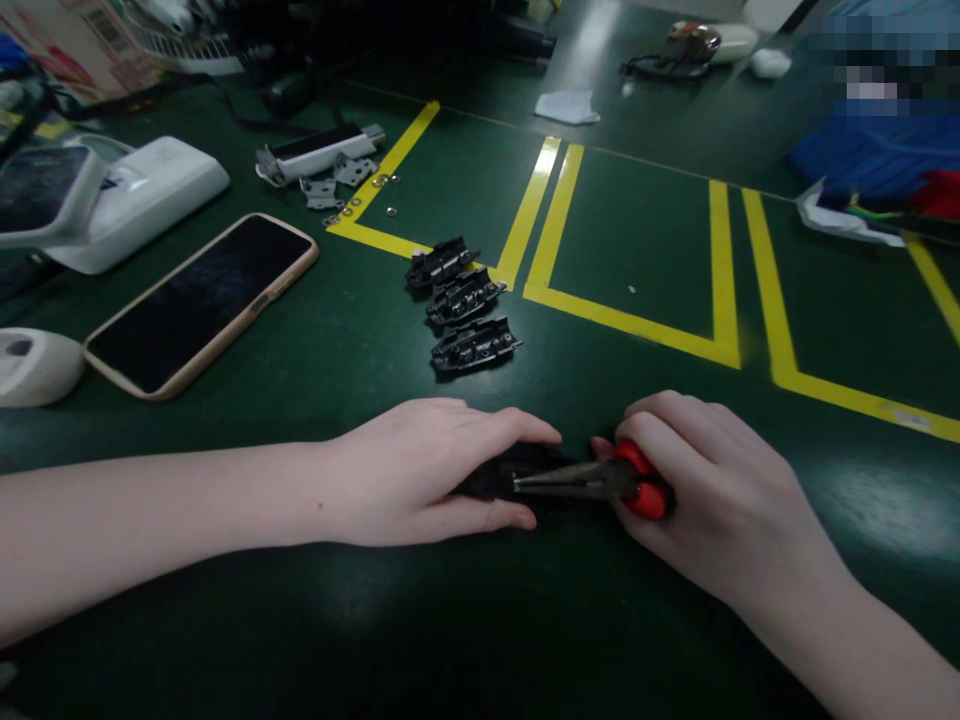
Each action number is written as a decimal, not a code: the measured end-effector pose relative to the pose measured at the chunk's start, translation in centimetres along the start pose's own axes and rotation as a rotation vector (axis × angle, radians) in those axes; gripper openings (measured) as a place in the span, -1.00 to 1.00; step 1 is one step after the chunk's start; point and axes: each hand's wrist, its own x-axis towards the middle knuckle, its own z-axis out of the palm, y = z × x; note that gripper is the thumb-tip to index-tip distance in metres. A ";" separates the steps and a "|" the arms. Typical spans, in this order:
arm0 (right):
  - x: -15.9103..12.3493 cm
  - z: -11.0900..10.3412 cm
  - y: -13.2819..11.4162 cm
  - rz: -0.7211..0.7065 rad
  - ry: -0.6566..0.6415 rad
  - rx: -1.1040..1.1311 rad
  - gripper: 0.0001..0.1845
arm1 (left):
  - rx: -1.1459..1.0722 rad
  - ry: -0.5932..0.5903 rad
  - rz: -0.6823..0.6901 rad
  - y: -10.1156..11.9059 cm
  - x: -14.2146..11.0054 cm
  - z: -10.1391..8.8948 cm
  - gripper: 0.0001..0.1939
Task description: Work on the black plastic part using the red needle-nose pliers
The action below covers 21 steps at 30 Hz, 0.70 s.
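My right hand (709, 485) is closed around the red handles of long-nose pliers (577, 480), whose jaws point left. Their tips reach a black plastic part (487, 480) lying low on the table. My left hand (450, 470) grips that part from the left, thumb and fingers along its two sides. Much of the part is hidden under the hand, and I cannot tell what the tips pinch. Beyond my hands, three black plastic housings (476, 345) with small metal bits inside lie in a slanting row.
Yellow tape (630, 325) marks boxes on the green table (360, 640). On the left lie a phone (202, 305), a white device (157, 200) and a white rounded object (37, 365). Metal brackets (337, 180) and small rings (352, 207) are at the back left. Blue cloth (862, 160) shows at the far right.
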 end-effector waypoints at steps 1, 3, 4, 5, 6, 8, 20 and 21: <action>0.0 0.0 -0.1 -0.006 0.004 -0.006 -0.94 | 0.023 -0.006 0.010 0.0 0.0 0.0 -0.54; -0.1 0.0 -0.1 -0.009 0.013 -0.017 -0.95 | 0.056 -0.008 0.026 0.0 0.0 0.1 -0.54; -0.1 0.0 -0.2 -0.011 0.011 -0.019 -0.94 | 0.065 -0.005 0.033 0.0 0.0 0.1 -0.53; -0.2 0.1 -0.2 -0.012 0.010 -0.020 -0.94 | 0.075 0.000 0.038 0.0 0.0 0.1 -0.52; -0.2 0.1 -0.1 -0.012 0.012 -0.020 -0.94 | 0.085 0.006 0.042 0.0 0.0 0.1 -0.51; -0.3 0.1 -0.1 -0.015 0.023 -0.025 -0.93 | 0.100 0.011 0.044 -0.1 -0.1 0.1 -0.49; 0.0 0.0 0.3 -0.007 -0.009 -0.035 -0.88 | 0.147 -0.022 0.065 0.1 0.1 -0.1 -0.60; 0.0 0.0 0.3 -0.005 -0.013 -0.032 -0.88 | 0.157 -0.020 0.068 0.1 0.1 -0.1 -0.60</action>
